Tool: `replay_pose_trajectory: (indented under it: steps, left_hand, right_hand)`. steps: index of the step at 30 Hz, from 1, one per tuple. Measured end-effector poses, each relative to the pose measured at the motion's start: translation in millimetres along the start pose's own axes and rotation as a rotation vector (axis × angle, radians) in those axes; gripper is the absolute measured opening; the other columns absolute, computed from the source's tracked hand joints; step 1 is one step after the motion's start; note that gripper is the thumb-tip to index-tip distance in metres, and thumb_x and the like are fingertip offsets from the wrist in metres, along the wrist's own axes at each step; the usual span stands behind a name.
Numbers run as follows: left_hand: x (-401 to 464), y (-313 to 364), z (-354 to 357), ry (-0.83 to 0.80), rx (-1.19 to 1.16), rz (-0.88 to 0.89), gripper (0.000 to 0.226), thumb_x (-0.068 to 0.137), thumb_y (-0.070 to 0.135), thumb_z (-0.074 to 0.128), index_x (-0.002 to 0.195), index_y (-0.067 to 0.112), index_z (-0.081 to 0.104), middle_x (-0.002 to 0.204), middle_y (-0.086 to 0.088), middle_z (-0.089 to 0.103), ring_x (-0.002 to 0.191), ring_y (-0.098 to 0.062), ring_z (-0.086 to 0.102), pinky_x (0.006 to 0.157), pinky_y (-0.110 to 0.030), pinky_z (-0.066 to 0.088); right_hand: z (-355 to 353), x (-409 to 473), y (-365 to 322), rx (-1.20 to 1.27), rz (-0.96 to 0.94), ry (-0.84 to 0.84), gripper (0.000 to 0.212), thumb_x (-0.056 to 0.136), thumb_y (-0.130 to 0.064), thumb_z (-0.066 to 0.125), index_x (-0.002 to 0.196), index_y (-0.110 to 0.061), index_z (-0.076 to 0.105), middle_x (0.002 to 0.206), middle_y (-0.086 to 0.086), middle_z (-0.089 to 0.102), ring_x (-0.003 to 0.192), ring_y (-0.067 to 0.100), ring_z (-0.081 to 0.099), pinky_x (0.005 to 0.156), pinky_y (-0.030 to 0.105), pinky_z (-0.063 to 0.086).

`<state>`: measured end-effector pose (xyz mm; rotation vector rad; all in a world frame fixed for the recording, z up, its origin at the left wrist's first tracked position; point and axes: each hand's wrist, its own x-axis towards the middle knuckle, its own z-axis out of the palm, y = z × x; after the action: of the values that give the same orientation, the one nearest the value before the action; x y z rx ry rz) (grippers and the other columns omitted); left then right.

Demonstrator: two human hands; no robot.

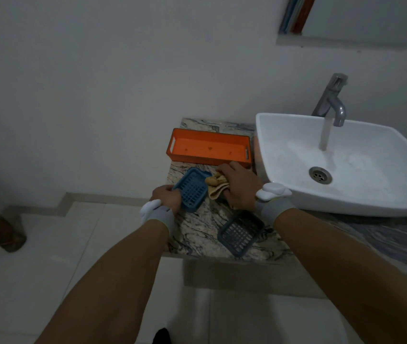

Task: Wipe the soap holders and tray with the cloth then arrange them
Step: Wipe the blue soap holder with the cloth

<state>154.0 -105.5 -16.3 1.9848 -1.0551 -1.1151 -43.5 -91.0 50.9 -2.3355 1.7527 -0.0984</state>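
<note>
A blue slotted soap holder [192, 188] is tilted up on the marbled counter [197, 232], gripped at its near-left end by my left hand [168, 197]. My right hand [238, 186] holds a crumpled tan cloth [217, 186] against the holder's right edge. A second, darker blue soap holder [240, 233] lies flat on the counter nearer to me, below my right wrist. An orange rectangular tray [208, 147] stands at the back of the counter with nothing in it.
A white basin [346, 194] sits to the right, touching the tray's end. Water runs from the grey tap [331, 100] toward the drain [320, 175]. The counter's left edge drops to a tiled floor [36, 256]. A wall stands close behind.
</note>
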Motion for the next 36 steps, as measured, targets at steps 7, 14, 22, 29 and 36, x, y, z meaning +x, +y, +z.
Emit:
replay_pose_trajectory:
  steps: [7, 14, 22, 29, 36]
  left_hand:
    - [1, 12, -11, -0.044, -0.455, 0.003, 0.033, 0.084, 0.014, 0.071, 0.117, 0.011, 0.070, 0.117, -0.013, 0.070, 0.102, -0.029, 0.067, 0.086, -0.038, 0.058]
    - [-20, 30, -13, -0.329, -0.800, -0.022, 0.013, 0.097, 0.010, 0.054, 0.097, 0.013, 0.066, 0.081, -0.006, 0.064, 0.067, -0.019, 0.064, 0.047, -0.025, 0.056]
    - [-27, 26, -17, -0.382, -0.746, -0.025, 0.032, 0.098, 0.017, 0.053, 0.128, 0.006, 0.058, 0.082, -0.003, 0.068, 0.060, -0.018, 0.069, 0.049, -0.028, 0.057]
    - [-39, 40, -16, -0.401, -0.722, 0.007, 0.036, 0.098, 0.016, 0.052, 0.132, 0.004, 0.056, 0.091, -0.006, 0.064, 0.080, -0.022, 0.063, 0.057, -0.033, 0.058]
    - [-44, 47, -20, -0.390, -0.719, 0.006, 0.020, 0.099, 0.017, 0.049, 0.116, 0.011, 0.060, 0.088, -0.006, 0.063, 0.077, -0.020, 0.061, 0.050, -0.026, 0.057]
  right_hand:
    - [-4, 14, -14, 0.080, 0.069, 0.118, 0.052, 0.087, -0.026, 0.060, 0.135, -0.016, 0.044, 0.129, 0.010, 0.059, 0.110, 0.034, 0.059, 0.084, 0.039, 0.052]
    - [11, 1, -54, 0.073, -0.061, 0.189, 0.038, 0.079, -0.017, 0.053, 0.115, -0.021, 0.064, 0.119, 0.006, 0.064, 0.107, 0.033, 0.056, 0.082, 0.041, 0.053]
    - [-8, -1, -31, -0.264, -0.171, 0.211, 0.031, 0.091, -0.007, 0.052, 0.122, -0.013, 0.056, 0.123, 0.015, 0.052, 0.109, 0.038, 0.046, 0.066, 0.038, 0.039]
    - [-9, -6, -43, -0.013, -0.033, 0.260, 0.037, 0.088, -0.010, 0.058, 0.124, -0.016, 0.056, 0.122, 0.014, 0.052, 0.111, 0.037, 0.047, 0.080, 0.040, 0.044]
    - [-7, -9, -47, -0.016, -0.124, 0.339, 0.030, 0.091, -0.012, 0.055, 0.121, -0.014, 0.060, 0.119, 0.016, 0.053, 0.111, 0.038, 0.046, 0.074, 0.040, 0.043]
